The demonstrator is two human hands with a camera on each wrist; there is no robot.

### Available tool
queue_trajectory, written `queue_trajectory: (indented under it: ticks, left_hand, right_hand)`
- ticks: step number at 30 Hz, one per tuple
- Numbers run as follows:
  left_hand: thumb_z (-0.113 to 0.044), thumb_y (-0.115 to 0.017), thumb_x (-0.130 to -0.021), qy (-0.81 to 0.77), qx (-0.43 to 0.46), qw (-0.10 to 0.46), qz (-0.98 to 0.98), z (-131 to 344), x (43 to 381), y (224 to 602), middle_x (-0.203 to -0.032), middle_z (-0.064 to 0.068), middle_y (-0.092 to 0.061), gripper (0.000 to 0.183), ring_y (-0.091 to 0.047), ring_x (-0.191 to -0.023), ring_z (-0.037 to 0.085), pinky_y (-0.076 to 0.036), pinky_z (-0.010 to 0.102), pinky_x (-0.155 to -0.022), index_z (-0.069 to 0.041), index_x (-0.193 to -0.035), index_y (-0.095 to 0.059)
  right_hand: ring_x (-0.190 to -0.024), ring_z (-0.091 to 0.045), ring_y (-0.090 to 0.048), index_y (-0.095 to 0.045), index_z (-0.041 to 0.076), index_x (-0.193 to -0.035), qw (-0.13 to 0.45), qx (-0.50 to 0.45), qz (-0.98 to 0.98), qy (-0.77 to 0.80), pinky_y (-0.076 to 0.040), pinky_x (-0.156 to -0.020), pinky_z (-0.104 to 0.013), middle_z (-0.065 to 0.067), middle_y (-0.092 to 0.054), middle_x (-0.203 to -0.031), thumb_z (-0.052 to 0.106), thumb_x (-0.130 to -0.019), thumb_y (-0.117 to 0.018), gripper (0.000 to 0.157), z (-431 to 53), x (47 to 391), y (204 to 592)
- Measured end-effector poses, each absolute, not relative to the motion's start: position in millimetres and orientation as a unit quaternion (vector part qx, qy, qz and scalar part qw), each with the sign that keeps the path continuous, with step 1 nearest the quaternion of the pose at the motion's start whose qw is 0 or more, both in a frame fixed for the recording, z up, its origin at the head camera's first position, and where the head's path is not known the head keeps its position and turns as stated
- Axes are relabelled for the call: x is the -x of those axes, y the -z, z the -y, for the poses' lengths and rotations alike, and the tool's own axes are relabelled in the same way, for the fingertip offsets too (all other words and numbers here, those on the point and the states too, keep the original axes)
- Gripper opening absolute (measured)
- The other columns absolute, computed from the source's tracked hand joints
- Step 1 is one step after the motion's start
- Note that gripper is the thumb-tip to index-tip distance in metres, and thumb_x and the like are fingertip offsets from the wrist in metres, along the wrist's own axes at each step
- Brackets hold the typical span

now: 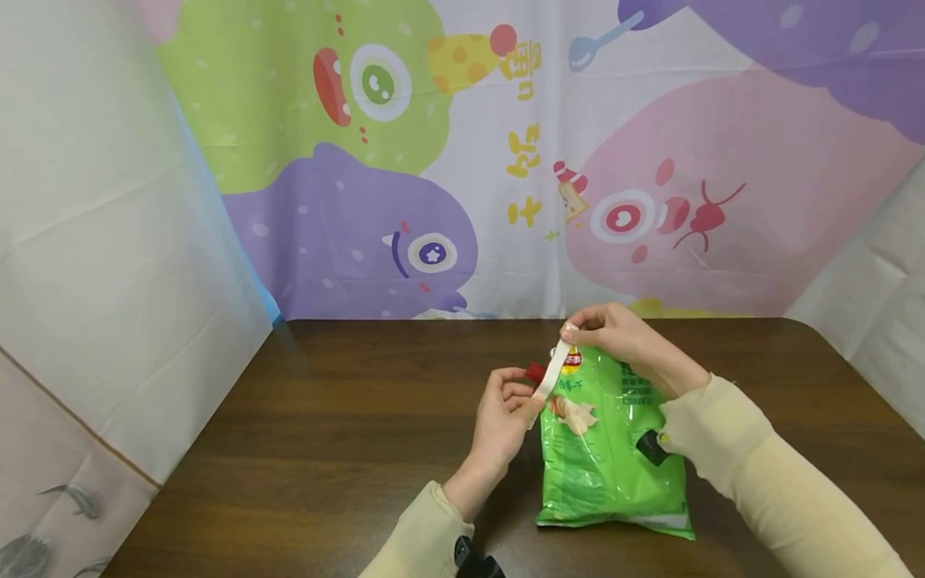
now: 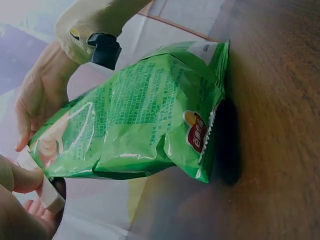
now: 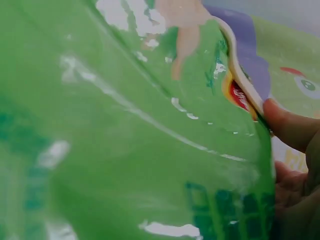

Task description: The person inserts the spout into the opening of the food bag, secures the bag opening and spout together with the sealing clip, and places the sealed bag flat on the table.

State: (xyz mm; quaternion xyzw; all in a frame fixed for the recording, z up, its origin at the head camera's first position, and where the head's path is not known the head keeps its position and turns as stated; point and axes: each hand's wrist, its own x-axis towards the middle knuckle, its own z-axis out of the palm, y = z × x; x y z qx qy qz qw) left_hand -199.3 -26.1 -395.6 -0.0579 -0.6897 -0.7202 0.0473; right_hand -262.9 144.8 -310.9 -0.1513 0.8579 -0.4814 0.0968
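Note:
A green chip bag (image 1: pixel 610 457) stands on the table, with a white, narrow bag clip (image 1: pixel 555 369) along its upper edge. My left hand (image 1: pixel 502 413) pinches the lower end of the clip between thumb and fingers. At the clip's other end, by the bag's top corner, my right hand (image 1: pixel 614 333) pinches the strip and bag edge. The left wrist view shows the left thumb (image 2: pixel 27 180) pressed on the clip (image 2: pixel 50 195). In the right wrist view the right thumb (image 3: pixel 287 122) lies against the clip (image 3: pixel 245 82). A small red piece (image 1: pixel 535 372) shows behind the clip, beside the left fingers.
The bag rests on a dark brown wooden table (image 1: pixel 347 449). Behind the table hangs a curtain (image 1: pixel 506 265) printed with cartoon monsters. Pale cloth (image 1: pixel 94 201) hangs at the left side. Black wrist devices (image 1: pixel 653 447) sit on the sleeves.

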Motion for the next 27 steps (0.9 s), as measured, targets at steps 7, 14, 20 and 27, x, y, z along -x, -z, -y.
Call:
queue_trajectory:
  ticks: [7,14,20,27]
  left_hand:
    - [-0.012,-0.062,-0.077,0.656,0.032,0.032,0.753,29.1,202.1,400.1,-0.071,0.004,-0.060,0.016,-0.052,-0.059,0.007,-0.044,0.026,-0.054,0.000,-0.087,-0.062]
    - [-0.010,-0.063,-0.075,0.672,0.010,0.054,0.739,27.6,201.0,397.0,-0.068,0.001,-0.058,0.012,-0.048,-0.059,0.005,-0.040,0.022,-0.052,-0.001,-0.083,-0.063]
    - [-0.010,-0.064,-0.074,0.659,0.014,0.078,0.748,28.2,200.3,395.8,-0.066,0.002,-0.059,0.010,-0.048,-0.057,0.006,-0.041,0.022,-0.051,-0.002,-0.080,-0.064]
    - [-0.010,-0.066,-0.073,0.655,0.015,0.085,0.751,26.6,199.8,396.2,-0.065,0.003,-0.059,0.011,-0.049,-0.056,0.005,-0.042,0.022,-0.050,-0.002,-0.079,-0.063]
  right_hand:
    - [-0.077,-0.017,-0.051,-0.056,0.001,-0.101,0.105,0.157,-0.858,0.478,-0.040,-0.070,-0.029,-0.009,-0.057,-0.089,0.033,-0.078,-0.059,0.039,-146.9,263.8,314.3]
    - [-0.081,-0.016,-0.051,-0.049,0.001,-0.110,0.114,0.118,-0.851,0.499,-0.041,-0.072,-0.028,-0.011,-0.054,-0.100,0.042,-0.076,-0.059,0.055,-145.5,262.2,315.1]
    - [-0.069,-0.012,-0.053,-0.048,-0.002,-0.111,0.125,0.115,-0.826,0.537,-0.043,-0.064,-0.027,-0.006,-0.058,-0.090,0.036,-0.079,-0.058,0.051,-146.4,261.3,312.4]
    - [-0.066,-0.013,-0.049,-0.054,-0.006,-0.099,0.069,0.159,-0.841,0.512,-0.041,-0.059,-0.026,-0.007,-0.056,-0.081,0.021,-0.084,-0.053,0.031,-141.6,259.8,313.3]
